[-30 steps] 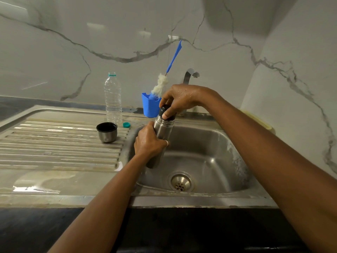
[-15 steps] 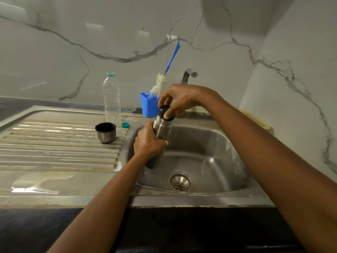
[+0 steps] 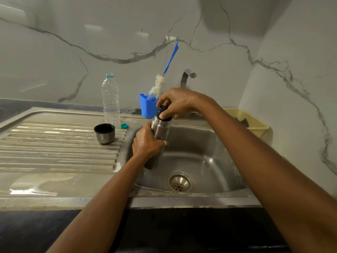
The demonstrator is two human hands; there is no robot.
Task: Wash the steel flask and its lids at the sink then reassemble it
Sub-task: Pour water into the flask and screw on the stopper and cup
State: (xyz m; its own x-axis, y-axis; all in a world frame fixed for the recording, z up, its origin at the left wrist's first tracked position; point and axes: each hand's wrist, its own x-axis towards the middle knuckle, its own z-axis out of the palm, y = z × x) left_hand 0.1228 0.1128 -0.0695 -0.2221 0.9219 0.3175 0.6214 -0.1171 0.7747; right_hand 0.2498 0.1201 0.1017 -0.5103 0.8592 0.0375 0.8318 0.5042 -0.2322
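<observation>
The steel flask (image 3: pixel 160 130) is held tilted over the left side of the sink basin (image 3: pixel 204 161). My left hand (image 3: pixel 146 142) grips its body around the middle. My right hand (image 3: pixel 177 103) comes down from above, and its fingers and thumb pinch the black inner lid (image 3: pixel 162 111) sitting in the flask's mouth. The steel cup lid (image 3: pixel 104 133), black inside, stands mouth up on the ribbed drainboard (image 3: pixel 54 147) to the left, apart from both hands.
A clear plastic bottle (image 3: pixel 110 100) and its teal cap (image 3: pixel 124 126) are on the drainboard's far edge. A blue holder (image 3: pixel 147 106) with a bottle brush (image 3: pixel 158 84) stands by the tap (image 3: pixel 187 76). A yellow basket (image 3: pixel 249 120) sits at the right. The drain (image 3: pixel 179 182) lies in the basin floor.
My right hand's fingers have shifted slightly around the black lid on the flask's mouth. The flask and my left hand stay in about the same place.
</observation>
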